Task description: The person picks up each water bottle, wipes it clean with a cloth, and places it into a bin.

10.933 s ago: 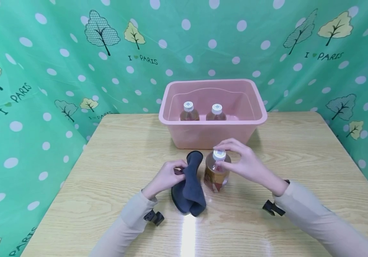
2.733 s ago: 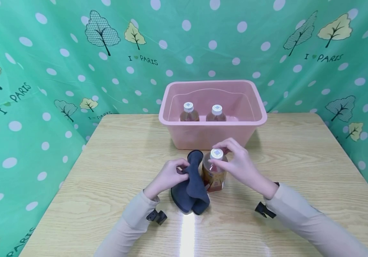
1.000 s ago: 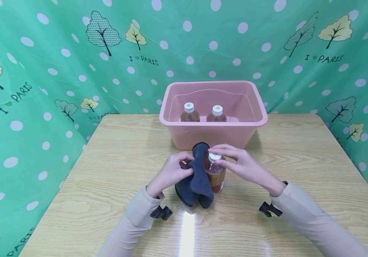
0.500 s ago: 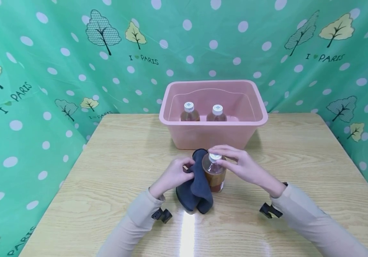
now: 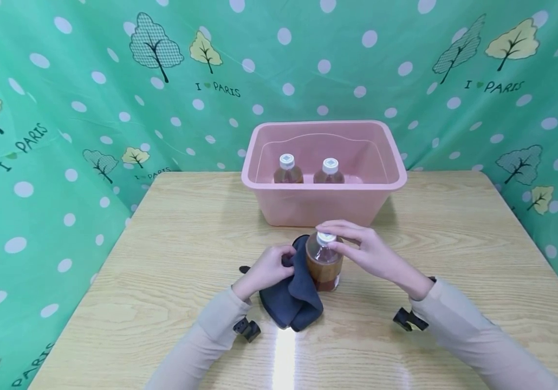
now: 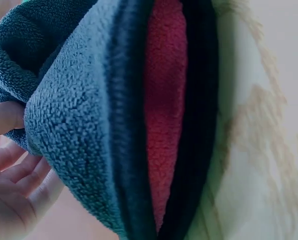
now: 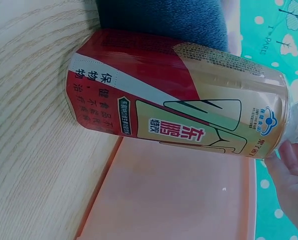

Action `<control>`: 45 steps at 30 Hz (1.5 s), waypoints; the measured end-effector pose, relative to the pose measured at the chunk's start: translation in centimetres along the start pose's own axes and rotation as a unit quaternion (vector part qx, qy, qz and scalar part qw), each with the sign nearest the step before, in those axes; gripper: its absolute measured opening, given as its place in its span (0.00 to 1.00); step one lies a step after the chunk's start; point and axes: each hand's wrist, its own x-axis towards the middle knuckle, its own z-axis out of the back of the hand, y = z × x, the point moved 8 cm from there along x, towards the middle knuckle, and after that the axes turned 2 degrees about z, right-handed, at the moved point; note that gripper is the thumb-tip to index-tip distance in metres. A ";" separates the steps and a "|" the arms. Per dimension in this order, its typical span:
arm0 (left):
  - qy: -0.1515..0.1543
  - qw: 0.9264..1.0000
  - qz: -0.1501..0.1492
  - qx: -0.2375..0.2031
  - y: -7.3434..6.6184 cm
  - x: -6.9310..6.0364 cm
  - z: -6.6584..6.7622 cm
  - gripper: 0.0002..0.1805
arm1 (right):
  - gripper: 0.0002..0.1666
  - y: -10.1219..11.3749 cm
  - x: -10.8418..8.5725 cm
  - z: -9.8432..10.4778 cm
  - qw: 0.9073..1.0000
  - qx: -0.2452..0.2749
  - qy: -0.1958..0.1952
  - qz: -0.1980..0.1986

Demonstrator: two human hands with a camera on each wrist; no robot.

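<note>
In the head view an upright drink bottle with a white cap stands on the table, before the pink bin. My right hand grips it at the cap and neck. On its left side my left hand pinches a dark grey-blue cloth, which lies against the bottle. The left wrist view shows the cloth folded, a pink-red inner face between its dark edges, and fingers bunching it. The bottle's red and gold label fills the right wrist view, with the cloth touching its far side.
Behind the bottle sits the pink bin, with two more white-capped bottles inside, a left one and a right one. A green dotted curtain hangs behind the wooden table.
Over the last second the left hand has drawn the cloth down along the bottle, toward the person. The right hand has stayed at the cap. Since the oldest frame, the bottle has turned and shifted slightly left.
</note>
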 end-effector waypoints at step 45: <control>-0.063 0.997 -0.032 -0.021 -4.5 -0.5 3.9 0.11 | 0.19 -0.3 -0.2 -0.1 1.000 0.014 -0.004 -0.009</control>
